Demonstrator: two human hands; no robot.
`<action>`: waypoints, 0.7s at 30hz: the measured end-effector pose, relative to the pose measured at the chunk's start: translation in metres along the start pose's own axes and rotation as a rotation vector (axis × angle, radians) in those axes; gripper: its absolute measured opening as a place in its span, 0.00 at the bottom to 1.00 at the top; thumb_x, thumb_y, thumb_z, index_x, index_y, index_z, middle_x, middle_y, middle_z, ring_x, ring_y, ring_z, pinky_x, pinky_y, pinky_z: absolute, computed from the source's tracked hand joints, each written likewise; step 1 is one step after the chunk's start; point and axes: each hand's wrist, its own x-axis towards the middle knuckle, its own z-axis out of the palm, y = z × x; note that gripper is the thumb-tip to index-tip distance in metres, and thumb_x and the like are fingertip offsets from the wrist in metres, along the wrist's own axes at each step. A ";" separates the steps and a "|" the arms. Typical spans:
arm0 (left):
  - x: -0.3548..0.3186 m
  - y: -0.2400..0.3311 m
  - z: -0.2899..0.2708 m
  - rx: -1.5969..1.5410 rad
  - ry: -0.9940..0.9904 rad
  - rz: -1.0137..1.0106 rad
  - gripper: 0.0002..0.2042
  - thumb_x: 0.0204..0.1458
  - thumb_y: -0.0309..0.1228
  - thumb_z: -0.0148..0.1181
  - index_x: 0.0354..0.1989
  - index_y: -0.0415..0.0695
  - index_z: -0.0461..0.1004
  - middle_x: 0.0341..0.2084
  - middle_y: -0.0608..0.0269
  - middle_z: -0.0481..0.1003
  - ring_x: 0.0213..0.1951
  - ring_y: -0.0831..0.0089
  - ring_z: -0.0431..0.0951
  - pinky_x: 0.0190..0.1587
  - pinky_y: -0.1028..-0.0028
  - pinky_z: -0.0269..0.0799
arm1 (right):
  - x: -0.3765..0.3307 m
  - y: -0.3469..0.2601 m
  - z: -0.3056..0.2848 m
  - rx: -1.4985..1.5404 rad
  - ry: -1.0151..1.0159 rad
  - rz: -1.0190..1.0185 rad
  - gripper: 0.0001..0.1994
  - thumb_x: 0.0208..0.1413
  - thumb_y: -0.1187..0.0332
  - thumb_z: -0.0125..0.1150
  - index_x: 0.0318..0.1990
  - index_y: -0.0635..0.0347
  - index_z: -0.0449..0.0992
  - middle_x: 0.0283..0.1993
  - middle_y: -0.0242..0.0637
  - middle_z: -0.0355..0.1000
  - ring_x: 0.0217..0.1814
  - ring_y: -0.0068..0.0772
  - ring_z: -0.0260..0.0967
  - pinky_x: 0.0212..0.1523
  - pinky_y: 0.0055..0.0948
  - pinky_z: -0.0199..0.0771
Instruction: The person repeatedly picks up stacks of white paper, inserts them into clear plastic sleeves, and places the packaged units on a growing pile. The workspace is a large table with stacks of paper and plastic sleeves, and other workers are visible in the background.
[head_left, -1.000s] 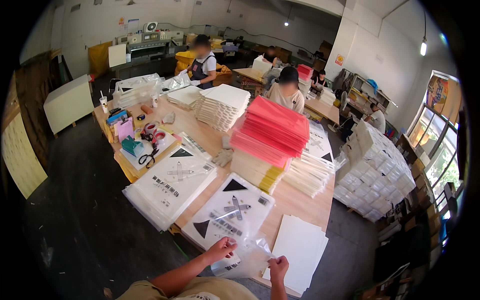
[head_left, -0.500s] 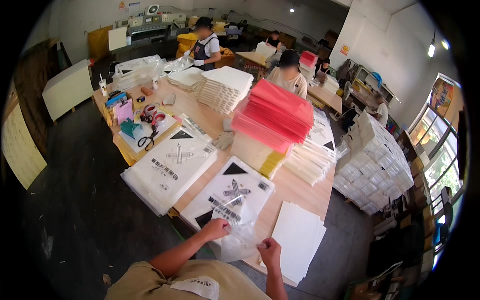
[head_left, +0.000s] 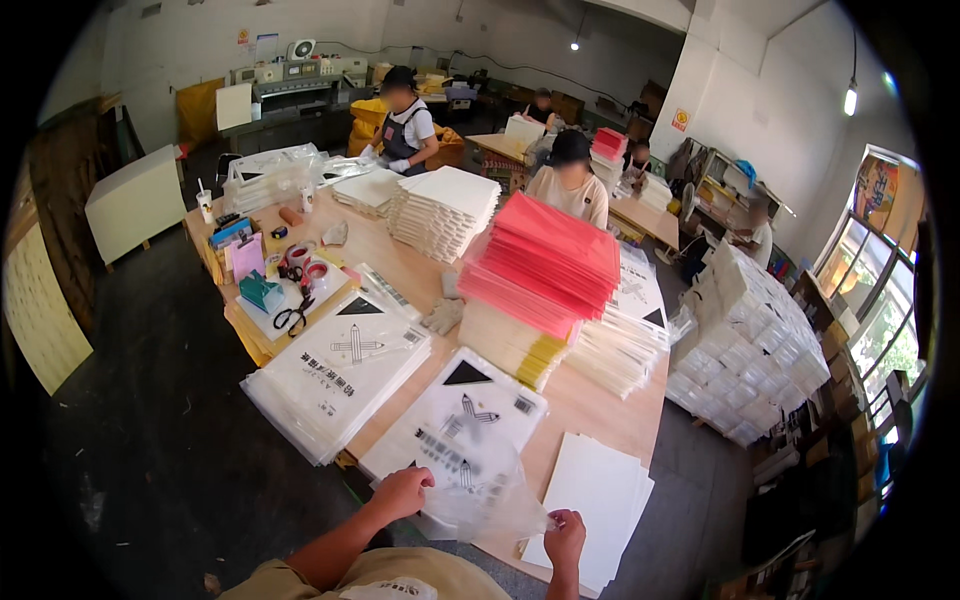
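Observation:
My left hand (head_left: 403,491) pinches the left side of a clear plastic bag's near end, and my right hand (head_left: 565,537) has closed on its right corner. Between them the thin film of the plastic bag (head_left: 490,510) is stretched out, wrinkled and see-through. The bag lies on the table's near edge, printed with black crossed pencils and dark corner triangles, over something white. Whether more bags lie underneath, I cannot tell. Close by my right hand is a small pile of white boards (head_left: 592,495), slightly fanned.
Printed plastic bags (head_left: 340,370) are piled at the left, below scissors (head_left: 291,320) and tape rolls (head_left: 316,272). Red sheets (head_left: 550,255) stand stacked high mid-table, near a work glove (head_left: 443,316). A wrapped pallet load (head_left: 745,340) stands right. Several people work beyond the table.
My hands have spread apart, the left going left and the right going right, drawing the plastic film wider between them. The whole view has tilted slightly.

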 end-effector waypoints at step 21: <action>0.007 -0.006 -0.007 0.317 -0.056 -0.059 0.07 0.50 0.32 0.57 0.37 0.45 0.75 0.31 0.54 0.79 0.37 0.52 0.79 0.41 0.55 0.73 | 0.011 -0.042 -0.018 0.002 -0.225 -0.071 0.09 0.39 0.78 0.62 0.31 0.62 0.72 0.30 0.48 0.74 0.34 0.54 0.74 0.34 0.41 0.75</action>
